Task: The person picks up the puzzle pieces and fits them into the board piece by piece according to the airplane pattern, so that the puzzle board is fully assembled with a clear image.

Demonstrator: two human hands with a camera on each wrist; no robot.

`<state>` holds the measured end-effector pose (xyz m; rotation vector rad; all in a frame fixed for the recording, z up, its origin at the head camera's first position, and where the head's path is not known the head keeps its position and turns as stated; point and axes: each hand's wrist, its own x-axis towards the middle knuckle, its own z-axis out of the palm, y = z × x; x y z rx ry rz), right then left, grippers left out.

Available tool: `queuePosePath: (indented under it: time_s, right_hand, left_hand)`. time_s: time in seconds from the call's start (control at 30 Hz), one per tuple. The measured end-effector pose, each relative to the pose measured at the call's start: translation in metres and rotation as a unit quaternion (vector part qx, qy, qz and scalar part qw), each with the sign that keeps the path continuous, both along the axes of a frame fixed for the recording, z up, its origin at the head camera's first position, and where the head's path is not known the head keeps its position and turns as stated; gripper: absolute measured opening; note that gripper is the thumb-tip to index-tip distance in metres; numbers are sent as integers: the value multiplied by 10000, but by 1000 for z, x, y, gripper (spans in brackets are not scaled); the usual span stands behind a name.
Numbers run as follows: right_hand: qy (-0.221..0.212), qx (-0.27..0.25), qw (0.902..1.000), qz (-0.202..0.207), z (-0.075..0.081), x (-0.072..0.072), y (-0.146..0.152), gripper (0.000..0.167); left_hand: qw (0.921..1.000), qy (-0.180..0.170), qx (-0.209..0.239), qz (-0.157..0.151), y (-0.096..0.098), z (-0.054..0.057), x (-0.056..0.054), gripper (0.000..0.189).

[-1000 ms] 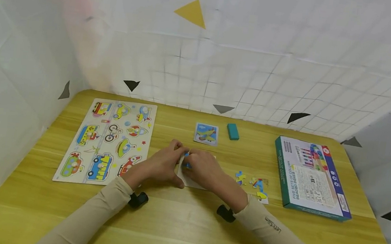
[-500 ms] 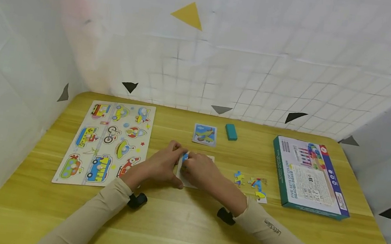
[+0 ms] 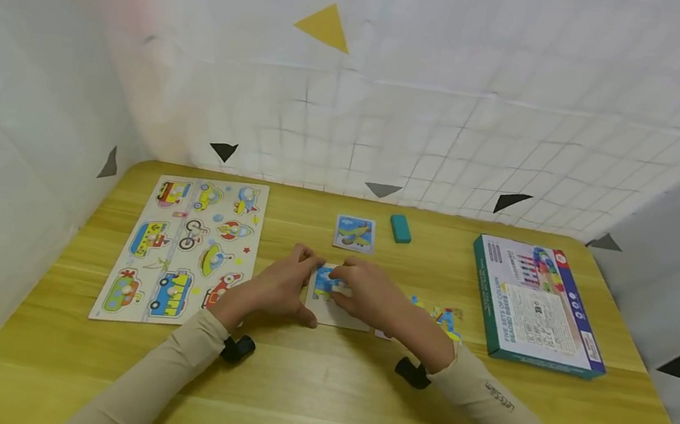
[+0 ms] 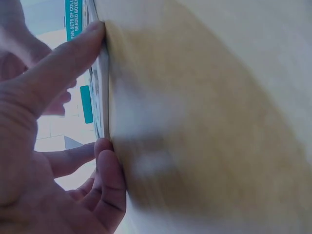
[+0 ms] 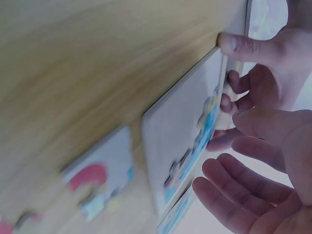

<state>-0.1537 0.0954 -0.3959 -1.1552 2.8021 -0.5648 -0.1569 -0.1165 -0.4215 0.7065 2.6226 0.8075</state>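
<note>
A small square puzzle board [image 3: 333,316] lies flat on the table, its blue jigsaw pieces [image 3: 325,279] along the far side. My left hand [image 3: 282,286] holds the board's left edge between the thumb, at the near corner, and the fingers toward the far corner. My right hand [image 3: 371,293] is over the board's right part, fingertips close to the blue pieces. In the right wrist view its fingers [image 5: 234,187] are loosely bent and apart, with nothing seen between them. Part of the board hides beneath this hand.
Loose jigsaw pieces [image 3: 448,318] lie right of the board, partly behind my right forearm. Behind it are an airplane picture card [image 3: 355,234] and a teal block [image 3: 400,228]. A vehicle peg puzzle [image 3: 181,261] lies left, a beaded-boxes carton [image 3: 537,314] right.
My right hand has shifted right and its fingers have loosened, so more blue pieces show. The right forearm now covers part of the loose pieces. My left hand keeps its hold.
</note>
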Motion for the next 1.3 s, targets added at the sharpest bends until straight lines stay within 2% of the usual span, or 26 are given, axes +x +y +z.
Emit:
queuePosePath:
  time_s: [0.37,0.67,0.9,1.3]
  right_hand:
    - [-58,-30,9999,-130,2,2,26,27]
    - [-237,25,9986,-472,8,7,47,31]
    - [-123,122,9975,-691,7,9,63,31]
    - [-48,396,9959,-811,7,15,83,36]
  left_hand:
    - [9999,-80,-39,70,2,-2,0,106]
    - [9999,-128,-62,96,2,1,1,108]
    - [9999,-120,-22,111,1,-1,0,109]
    - [9999,-109,-8,117,2,0,0,108]
